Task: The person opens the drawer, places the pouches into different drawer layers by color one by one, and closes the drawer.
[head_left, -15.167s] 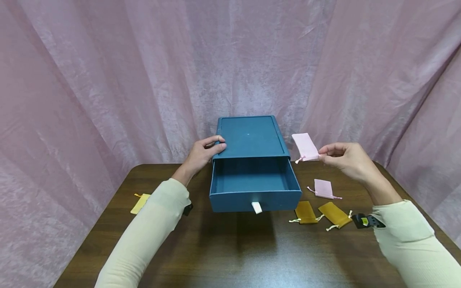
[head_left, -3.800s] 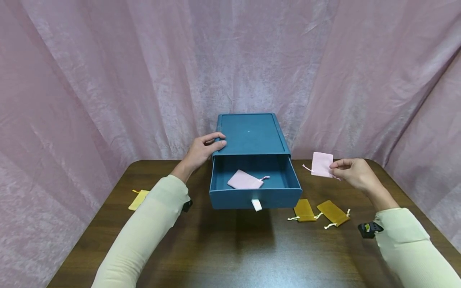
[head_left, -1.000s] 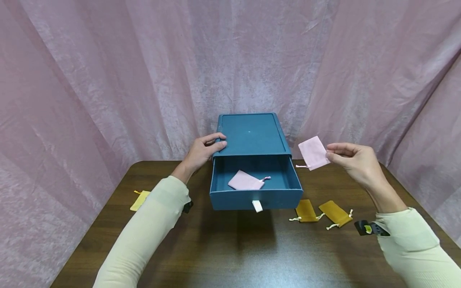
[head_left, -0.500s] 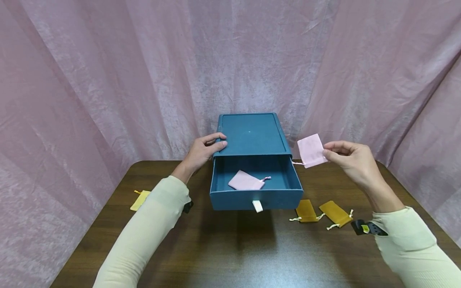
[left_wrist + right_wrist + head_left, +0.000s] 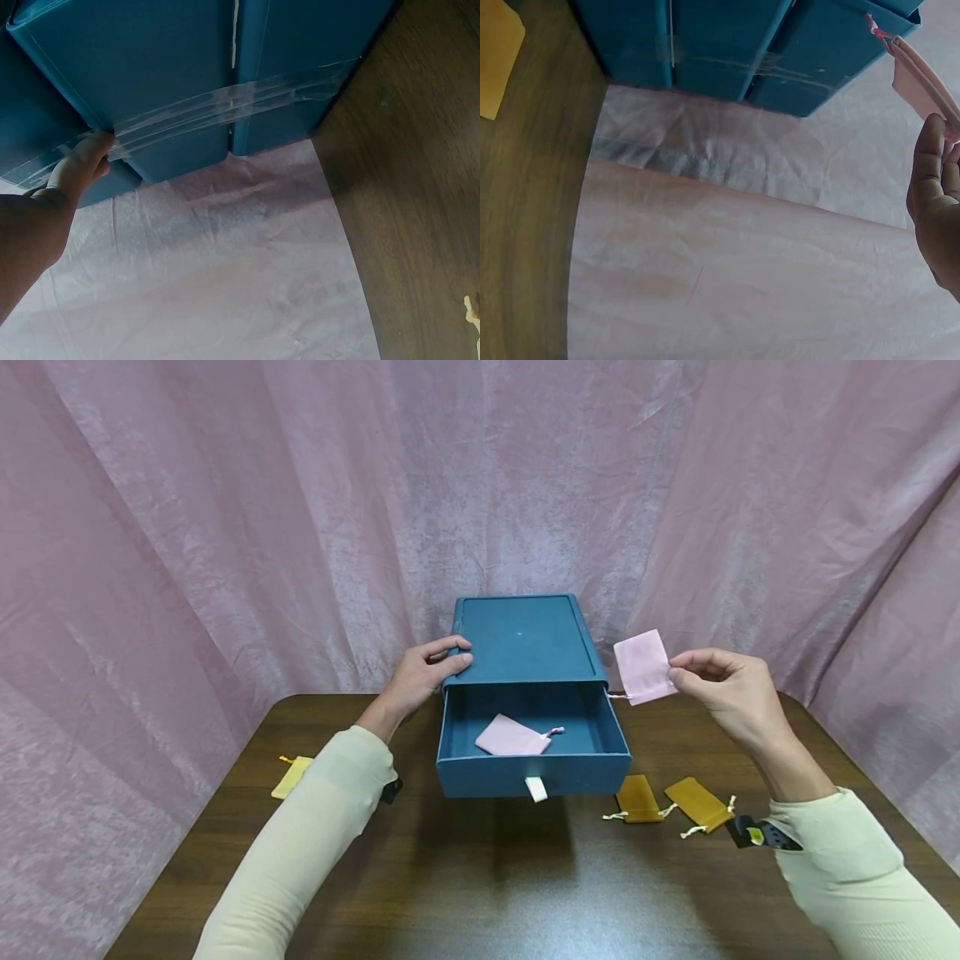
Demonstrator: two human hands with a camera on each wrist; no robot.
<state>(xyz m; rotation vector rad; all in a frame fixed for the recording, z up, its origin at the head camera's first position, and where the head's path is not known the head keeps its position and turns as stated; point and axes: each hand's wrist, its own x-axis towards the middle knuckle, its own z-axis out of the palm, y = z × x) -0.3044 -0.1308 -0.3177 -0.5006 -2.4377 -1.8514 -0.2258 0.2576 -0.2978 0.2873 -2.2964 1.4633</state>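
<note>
A blue drawer unit point(image 5: 525, 639) stands at the middle of the table with its top drawer point(image 5: 491, 778) pulled out. Inside that drawer lies one pink drawstring pouch point(image 5: 512, 737). My left hand point(image 5: 412, 679) grips the unit's upper left edge, with thumb and finger over the top; in the left wrist view a finger presses the unit's taped side point(image 5: 172, 97). To the right of the unit, my right hand point(image 5: 738, 693) pinches a second pink pouch point(image 5: 642, 668) by its edge, held up in the air, its cord dangling near the drawer's right rim.
Two mustard drawstring pouches point(image 5: 637, 799) lie on the wooden table point(image 5: 480, 893) to the right of the drawer. A pale yellow pouch point(image 5: 291, 778) sits at the left, partly behind the left sleeve. A pink curtain point(image 5: 300, 527) hangs behind the table.
The first pink pouch, earlier in my right hand, now lies in the drawer. The second came off the table and has moved left and up toward the unit. My left hand has stayed put.
</note>
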